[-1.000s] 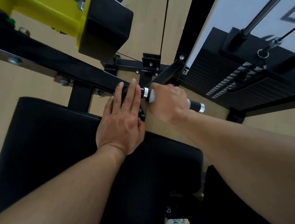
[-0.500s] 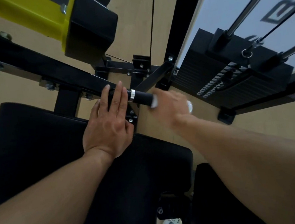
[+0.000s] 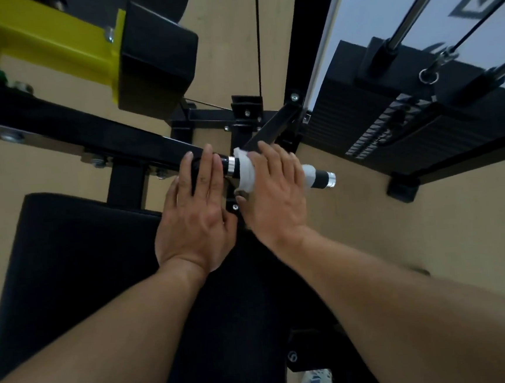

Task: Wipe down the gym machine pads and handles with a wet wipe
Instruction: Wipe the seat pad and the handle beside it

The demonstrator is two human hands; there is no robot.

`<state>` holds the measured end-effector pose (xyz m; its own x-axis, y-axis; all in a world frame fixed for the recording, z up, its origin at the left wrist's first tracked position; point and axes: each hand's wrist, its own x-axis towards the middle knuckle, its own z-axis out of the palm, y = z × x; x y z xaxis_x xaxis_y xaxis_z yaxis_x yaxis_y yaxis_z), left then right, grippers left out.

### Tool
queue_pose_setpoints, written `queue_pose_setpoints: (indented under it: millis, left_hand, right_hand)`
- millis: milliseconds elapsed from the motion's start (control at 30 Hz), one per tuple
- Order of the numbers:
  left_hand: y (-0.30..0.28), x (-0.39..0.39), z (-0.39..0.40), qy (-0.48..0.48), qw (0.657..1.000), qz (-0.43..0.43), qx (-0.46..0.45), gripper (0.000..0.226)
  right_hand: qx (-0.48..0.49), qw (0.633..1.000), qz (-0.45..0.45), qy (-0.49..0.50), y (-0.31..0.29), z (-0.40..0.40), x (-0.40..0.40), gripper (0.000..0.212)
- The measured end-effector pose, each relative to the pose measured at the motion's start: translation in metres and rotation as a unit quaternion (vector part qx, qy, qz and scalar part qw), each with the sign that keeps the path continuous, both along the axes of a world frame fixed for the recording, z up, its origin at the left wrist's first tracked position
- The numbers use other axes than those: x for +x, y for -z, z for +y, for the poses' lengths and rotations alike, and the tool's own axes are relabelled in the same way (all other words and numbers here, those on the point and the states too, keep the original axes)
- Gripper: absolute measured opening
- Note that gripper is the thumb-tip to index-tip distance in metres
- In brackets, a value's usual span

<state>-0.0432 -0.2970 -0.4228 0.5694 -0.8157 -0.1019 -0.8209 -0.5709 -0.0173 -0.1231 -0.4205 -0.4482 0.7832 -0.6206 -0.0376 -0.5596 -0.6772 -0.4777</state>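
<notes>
A person's right hand (image 3: pixel 276 195) curls around a crumpled white wet wipe (image 3: pixel 246 172) wrapped on the machine's round black handle (image 3: pixel 320 177), chrome-capped at its end. The left hand (image 3: pixel 196 208) lies flat, fingers straight, on the black steel bar (image 3: pixel 137 145) above a matte padded seat (image 3: pixel 67 253). Lettering on the white panel (image 3: pixel 381 0) is blurred.

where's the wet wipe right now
In the head view, the wet wipe is wrapped round the black handle just right of centre, under the right hand, beside the chrome ring.
</notes>
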Motion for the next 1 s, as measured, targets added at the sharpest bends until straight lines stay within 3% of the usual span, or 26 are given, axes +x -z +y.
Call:
queue_pose_setpoints:
  millis: [67,233,333,400,533,633,833,900,1000]
  left_hand:
    - [0.001,0.000,0.000,0.003,1.000,-0.002,0.000,0.073]
    - [0.002,0.001,0.000,0.002,1.000,-0.003,-0.003,0.079]
    - [0.001,0.000,0.000,-0.006,1.000,0.005,0.002,0.085]
    - [0.001,0.001,0.000,-0.007,1.000,0.003,0.011,0.086]
    - [0.001,-0.001,0.001,-0.004,1.000,0.011,0.018,0.088]
    - [0.001,-0.001,0.000,-0.002,1.000,0.003,0.014,0.082]
    - [0.003,0.001,0.001,-0.005,1.000,-0.004,0.002,0.081]
    - [0.002,0.001,0.000,-0.008,1.000,-0.003,0.002,0.082]
    - [0.003,0.001,0.002,-0.002,1.000,-0.003,0.001,0.090]
  right_hand:
    - [0.005,0.999,-0.039,0.035,0.003,0.022,0.001,0.075]
    - [0.012,0.996,-0.088,-0.016,0.013,0.014,-0.023,0.073]
    - [0.067,0.986,-0.096,0.120,0.019,0.004,-0.039,0.076]
    - [0.121,0.976,-0.097,0.151,0.012,0.008,-0.030,0.071]
    - [0.124,0.979,-0.161,-0.009,-0.004,0.020,0.005,0.056]
    - [0.072,0.981,-0.174,-0.045,0.006,0.015,0.006,0.050]
    - [0.056,0.973,-0.136,0.179,0.037,-0.013,-0.046,0.047]
    - [0.084,0.969,-0.111,0.203,0.023,-0.010,-0.031,0.053]
    - [0.083,0.984,-0.134,0.088,-0.003,0.011,0.007,0.050]
